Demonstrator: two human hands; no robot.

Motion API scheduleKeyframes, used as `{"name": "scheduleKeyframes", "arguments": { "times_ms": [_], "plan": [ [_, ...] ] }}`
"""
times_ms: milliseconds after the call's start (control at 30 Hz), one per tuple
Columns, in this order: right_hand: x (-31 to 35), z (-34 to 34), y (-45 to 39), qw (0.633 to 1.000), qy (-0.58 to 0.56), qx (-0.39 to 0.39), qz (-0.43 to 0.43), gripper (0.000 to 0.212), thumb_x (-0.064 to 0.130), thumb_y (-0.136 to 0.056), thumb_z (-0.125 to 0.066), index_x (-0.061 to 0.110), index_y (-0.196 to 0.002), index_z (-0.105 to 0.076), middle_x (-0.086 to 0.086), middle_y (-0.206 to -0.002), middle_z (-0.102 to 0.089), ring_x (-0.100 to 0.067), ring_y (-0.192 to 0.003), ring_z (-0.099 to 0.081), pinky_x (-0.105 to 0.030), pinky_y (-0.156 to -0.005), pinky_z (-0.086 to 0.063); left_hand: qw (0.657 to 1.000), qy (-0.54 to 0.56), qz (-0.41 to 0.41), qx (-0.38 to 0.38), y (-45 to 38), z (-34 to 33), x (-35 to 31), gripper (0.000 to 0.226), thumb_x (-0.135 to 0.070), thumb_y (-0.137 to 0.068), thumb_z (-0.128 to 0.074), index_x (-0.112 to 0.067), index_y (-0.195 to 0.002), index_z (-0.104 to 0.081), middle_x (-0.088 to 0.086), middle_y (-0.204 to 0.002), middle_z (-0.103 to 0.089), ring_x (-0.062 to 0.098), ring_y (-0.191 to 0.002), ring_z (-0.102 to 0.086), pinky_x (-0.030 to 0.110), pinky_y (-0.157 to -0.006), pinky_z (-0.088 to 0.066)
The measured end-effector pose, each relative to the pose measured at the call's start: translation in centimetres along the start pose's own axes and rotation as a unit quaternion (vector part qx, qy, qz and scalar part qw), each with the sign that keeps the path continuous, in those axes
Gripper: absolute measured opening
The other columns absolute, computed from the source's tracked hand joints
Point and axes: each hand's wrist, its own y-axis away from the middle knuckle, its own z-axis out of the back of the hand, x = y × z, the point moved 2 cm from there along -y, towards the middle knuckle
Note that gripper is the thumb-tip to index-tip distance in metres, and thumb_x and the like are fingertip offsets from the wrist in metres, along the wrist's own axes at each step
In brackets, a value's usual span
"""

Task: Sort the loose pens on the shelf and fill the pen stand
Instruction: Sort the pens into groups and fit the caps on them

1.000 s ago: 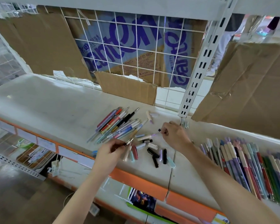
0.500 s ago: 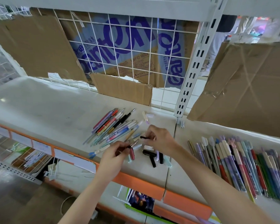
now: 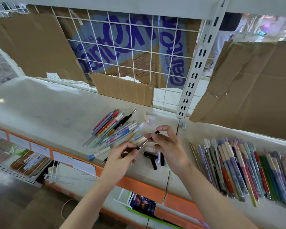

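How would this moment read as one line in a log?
left hand: grips uncapped pen | right hand: pinches black cap | cap: off pen | pen stand: unseen

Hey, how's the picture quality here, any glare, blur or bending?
Head view: wide-angle lens bows the shelf edge and white upright; a small glare spot far left; top-right background overexposed; both hands and the loose pens fairly sharp.

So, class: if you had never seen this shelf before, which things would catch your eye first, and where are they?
First, the two hands at the centre: the left hand holds an uncapped pen and the right hand pinches a black cap near its tip. Next, the fanned pile of loose pens behind them, and the long row of pens at the right.
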Motion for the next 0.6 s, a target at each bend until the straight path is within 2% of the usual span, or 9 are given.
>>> {"name": "scheduleKeyframes", "arguments": {
  "times_ms": [133,300,433,600],
  "plan": [
    [-0.1,-0.3,0.0,0.999,0.035,-0.018,0.017,0.015,0.008,-0.091,-0.058,0.013,-0.099,-0.047,-0.008,-0.094,-0.074,-0.016,-0.088,-0.064,-0.026,-0.074,-0.044,1.000,-0.003,-0.007,0.002,0.1,0.0,-0.1,0.010,-0.005,-0.090,-0.057,-0.011,-0.091,-0.065,0.008,-0.074,-0.062,-0.001,-0.047,-0.046,0.010,-0.048,-0.037],
    [0.0,-0.4,0.0,0.999,0.024,-0.025,0.029,0.014,0.007,-0.091,-0.057,0.014,-0.098,-0.047,-0.008,-0.094,-0.074,-0.016,-0.088,-0.064,-0.023,-0.074,-0.046,1.000,-0.014,-0.015,0.003,0.1,0.0,-0.5,0.012,-0.007,-0.090,-0.058,-0.016,-0.090,-0.065,0.004,-0.072,-0.062,-0.001,-0.048,-0.046,0.011,-0.050,-0.038],
    [-0.1,-0.4,0.1,0.999,0.020,-0.003,0.028,0.013,0.007,-0.092,-0.056,0.015,-0.097,-0.048,-0.010,-0.094,-0.073,-0.020,-0.087,-0.063,-0.026,-0.075,-0.047,1.000,0.001,-0.010,-0.001,0.2,-0.1,-0.6,0.014,-0.007,-0.090,-0.058,-0.019,-0.088,-0.065,0.002,-0.070,-0.061,0.001,-0.050,-0.046,0.012,-0.051,-0.037],
    [0.6,0.6,-0.1,0.999,-0.003,-0.023,0.041,0.014,0.002,-0.092,-0.054,0.015,-0.095,-0.048,-0.009,-0.091,-0.074,-0.022,-0.089,-0.063,-0.029,-0.078,-0.044,1.000,0.005,-0.003,0.000,0.3,0.0,-0.6,0.015,-0.006,-0.090,-0.058,-0.019,-0.088,-0.065,-0.001,-0.070,-0.061,-0.002,-0.050,-0.047,0.012,-0.051,-0.038]
  ]
}}
